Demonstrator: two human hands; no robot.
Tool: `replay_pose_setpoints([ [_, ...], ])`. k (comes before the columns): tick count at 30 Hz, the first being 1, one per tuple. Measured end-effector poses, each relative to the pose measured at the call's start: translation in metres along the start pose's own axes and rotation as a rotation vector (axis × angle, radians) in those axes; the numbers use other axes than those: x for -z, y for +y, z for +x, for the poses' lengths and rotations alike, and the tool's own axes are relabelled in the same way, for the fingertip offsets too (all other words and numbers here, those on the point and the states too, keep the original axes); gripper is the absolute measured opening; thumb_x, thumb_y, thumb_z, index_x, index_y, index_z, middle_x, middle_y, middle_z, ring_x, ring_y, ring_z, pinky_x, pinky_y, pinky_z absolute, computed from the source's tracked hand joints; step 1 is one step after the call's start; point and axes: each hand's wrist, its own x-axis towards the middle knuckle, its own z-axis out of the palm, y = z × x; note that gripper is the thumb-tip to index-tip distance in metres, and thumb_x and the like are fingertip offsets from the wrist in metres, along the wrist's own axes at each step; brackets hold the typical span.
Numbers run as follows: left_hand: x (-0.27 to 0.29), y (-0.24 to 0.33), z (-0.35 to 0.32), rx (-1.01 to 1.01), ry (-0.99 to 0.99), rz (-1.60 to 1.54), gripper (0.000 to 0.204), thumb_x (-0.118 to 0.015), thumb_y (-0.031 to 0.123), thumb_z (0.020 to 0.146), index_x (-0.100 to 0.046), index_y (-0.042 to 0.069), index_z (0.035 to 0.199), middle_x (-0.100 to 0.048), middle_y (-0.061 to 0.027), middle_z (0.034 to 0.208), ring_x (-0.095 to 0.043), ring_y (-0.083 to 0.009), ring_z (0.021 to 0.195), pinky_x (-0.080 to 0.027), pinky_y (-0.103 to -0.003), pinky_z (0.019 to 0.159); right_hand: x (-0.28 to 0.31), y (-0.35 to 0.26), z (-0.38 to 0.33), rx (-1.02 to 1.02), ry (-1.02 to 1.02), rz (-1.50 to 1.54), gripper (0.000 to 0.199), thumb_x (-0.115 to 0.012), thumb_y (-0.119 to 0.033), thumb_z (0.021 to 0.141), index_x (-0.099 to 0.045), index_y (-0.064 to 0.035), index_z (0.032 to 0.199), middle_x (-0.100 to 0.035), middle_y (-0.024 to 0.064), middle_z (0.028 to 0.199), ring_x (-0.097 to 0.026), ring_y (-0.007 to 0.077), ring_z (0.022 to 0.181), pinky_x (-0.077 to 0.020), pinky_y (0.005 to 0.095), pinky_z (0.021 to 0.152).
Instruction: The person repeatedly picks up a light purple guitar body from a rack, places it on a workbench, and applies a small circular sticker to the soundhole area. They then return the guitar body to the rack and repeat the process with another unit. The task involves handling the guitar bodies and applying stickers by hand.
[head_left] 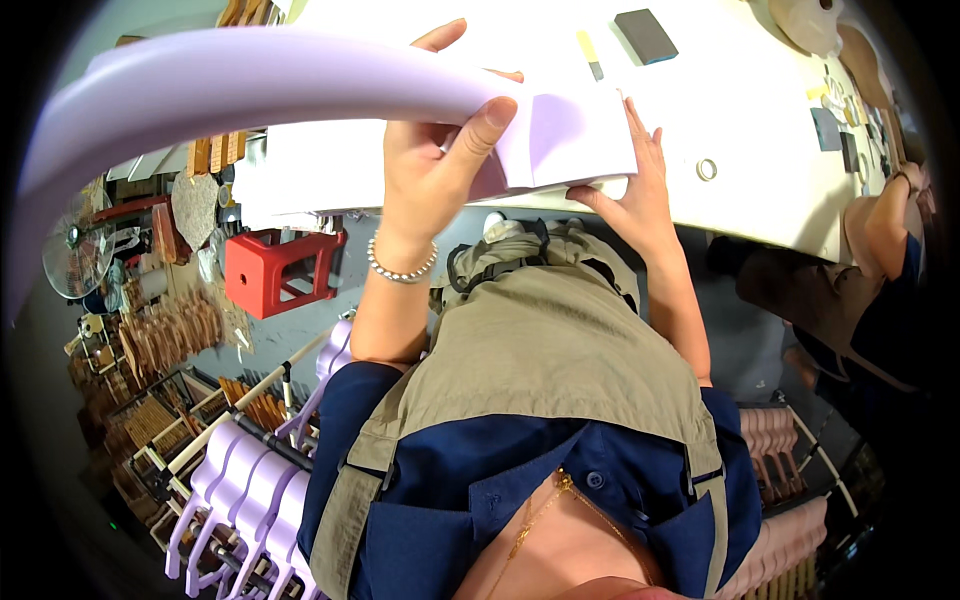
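A glossy lavender guitar body (300, 75), seen mostly edge-on, is held up over the near edge of the white table. Its long curved rim sweeps out to the far left of the view. My left hand (440, 165), wearing a beaded bracelet, grips it near the middle, thumb pressed on the near rim and the other fingers partly hidden behind. At the squared right end (585, 140), my right hand (640, 185) holds the edge, thumb along the underside and fingers extended up the side.
On the white table (740, 130) lie a dark rectangular block (646, 36), a small yellow-handled tool (590, 55) and a tape roll (707, 169). A red stool (285, 272) stands left. Racks hold lavender bodies (250, 480) and pink ones (785, 545). Another person's arm (880, 235) is at right.
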Motion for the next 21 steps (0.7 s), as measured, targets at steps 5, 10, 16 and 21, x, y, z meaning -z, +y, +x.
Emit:
replay_pose_setpoints([
  [5, 0.045, -0.012, 0.007, 0.059, -0.004, -0.173, 0.03, -0.062, 0.002, 0.08, -0.058, -0.007, 0.108, -0.059, -0.0205, 0.109, -0.06, -0.0274, 0.099, -0.05, -0.032, 0.082, -0.001, 0.057, -0.008, -0.214, 0.022, -0.329, 0.078, -0.061, -0.053, 0.075, -0.034, -0.0149, 0.136, -0.034, 0.0148, 0.139, -0.028, 0.0307, 0.131, -0.016, 0.0602, 0.102],
  [10, 0.089, -0.034, -0.015, 0.347, 0.479, -0.224, 0.055, -0.057, 0.028, 0.083, -0.041, -0.002, 0.126, -0.054, -0.0223, 0.116, -0.062, -0.025, 0.094, -0.053, -0.033, 0.078, -0.03, 0.077, -0.036, -0.531, -0.009, 0.793, 0.079, -0.028, -0.065, 0.086, -0.028, -0.0065, 0.138, -0.03, 0.0203, 0.139, -0.028, 0.031, 0.13, -0.0175, 0.0478, 0.106],
  [16, 0.109, -0.081, -0.058, 0.571, 0.76, -0.475, 0.046, -0.051, 0.032, 0.088, -0.046, 0.005, 0.124, -0.056, -0.0159, 0.115, -0.056, -0.0235, 0.102, -0.05, -0.038, 0.085, -0.045, 0.041, -0.048, -0.492, -0.006, 1.112, 0.089, -0.013, -0.072, 0.081, -0.012, -0.0073, 0.142, -0.018, 0.0136, 0.146, -0.017, 0.0258, 0.134, -0.019, 0.0361, 0.107],
  [21, 0.108, -0.084, -0.07, 0.611, 0.805, -0.505, 0.044, -0.05, 0.034, 0.089, -0.049, 0.004, 0.121, -0.054, -0.015, 0.115, -0.055, -0.0244, 0.104, -0.048, -0.041, 0.089, -0.033, 0.029, -0.042, -0.518, -0.043, 1.099, 0.085, -0.009, -0.067, 0.084, -0.013, -0.0043, 0.142, -0.021, 0.0132, 0.145, -0.021, 0.0244, 0.133, -0.0205, 0.0353, 0.107],
])
